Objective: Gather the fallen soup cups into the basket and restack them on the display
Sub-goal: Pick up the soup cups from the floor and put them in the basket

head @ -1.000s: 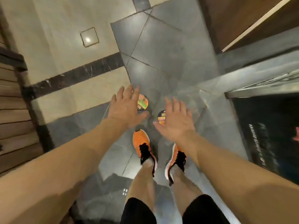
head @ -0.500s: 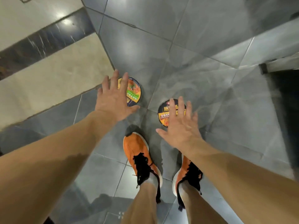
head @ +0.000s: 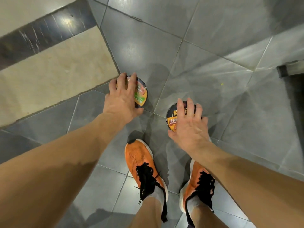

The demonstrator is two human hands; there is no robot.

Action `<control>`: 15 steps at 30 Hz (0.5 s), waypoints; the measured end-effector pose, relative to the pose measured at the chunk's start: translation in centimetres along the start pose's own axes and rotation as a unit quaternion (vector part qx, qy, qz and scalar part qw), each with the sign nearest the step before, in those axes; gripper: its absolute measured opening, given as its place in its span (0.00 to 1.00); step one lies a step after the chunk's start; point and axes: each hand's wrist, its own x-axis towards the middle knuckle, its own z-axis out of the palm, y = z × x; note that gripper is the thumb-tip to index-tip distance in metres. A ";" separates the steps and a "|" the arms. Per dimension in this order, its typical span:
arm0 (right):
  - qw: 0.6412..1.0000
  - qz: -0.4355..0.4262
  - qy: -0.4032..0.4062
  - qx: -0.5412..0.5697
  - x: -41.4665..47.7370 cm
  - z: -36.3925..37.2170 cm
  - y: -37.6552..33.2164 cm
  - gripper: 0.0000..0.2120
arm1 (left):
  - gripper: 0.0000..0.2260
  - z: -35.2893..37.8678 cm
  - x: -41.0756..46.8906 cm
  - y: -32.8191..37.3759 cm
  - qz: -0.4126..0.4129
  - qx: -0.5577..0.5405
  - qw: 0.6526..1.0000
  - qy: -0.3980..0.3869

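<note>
Since half a second ago both hands have dropped lower, onto the two soup cups standing on the grey floor (head: 213,63). The left hand (head: 122,99), fingers splayed and bent, spans the green-labelled cup (head: 141,94) at mid-frame. The right hand (head: 189,125) likewise spans the black-and-orange cup (head: 171,120), just above the orange shoes (head: 139,162). Neither has closed; whether they touch, I cannot tell. The pick-up looks imminent, though no basket is in view.

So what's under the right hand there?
A round soup cup on the grey floor, its black-and-orange lid showing beside the right hand. The fingers cover the rest of the lid; whether they touch it is unclear.
</note>
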 end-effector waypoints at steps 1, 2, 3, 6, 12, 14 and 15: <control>1.000 -0.003 0.002 -0.004 -0.3 -0.5 0.1 0.55 | 0.53 -0.4 -0.6 0.0 0.000 -0.003 1.000 0.005; 1.000 -0.006 0.005 -0.008 -0.6 -1.2 0.2 0.55 | 0.53 -0.9 -1.2 0.1 -0.001 -0.004 1.000 0.010; 1.000 -0.009 0.006 -0.011 -1.1 -2.0 0.3 0.55 | 0.53 -1.6 -2.0 0.2 -0.004 -0.004 1.000 0.013; 1.000 -0.023 0.015 -0.012 -3.0 -5.8 0.5 0.55 | 0.53 -4.8 -5.1 0.5 -0.015 0.000 1.000 0.011; 0.995 -0.086 0.053 -0.013 -9.4 -19.7 0.2 0.53 | 0.53 -16.9 -13.5 1.0 -0.039 -0.009 0.999 0.010; 0.991 -0.102 0.082 -0.029 -12.7 -25.3 -0.1 0.53 | 0.52 -21.9 -17.5 1.5 -0.049 -0.022 0.998 0.023; 0.988 -0.112 0.096 -0.034 -14.4 -28.3 -0.2 0.52 | 0.51 -24.6 -19.5 1.9 -0.052 -0.030 0.998 0.034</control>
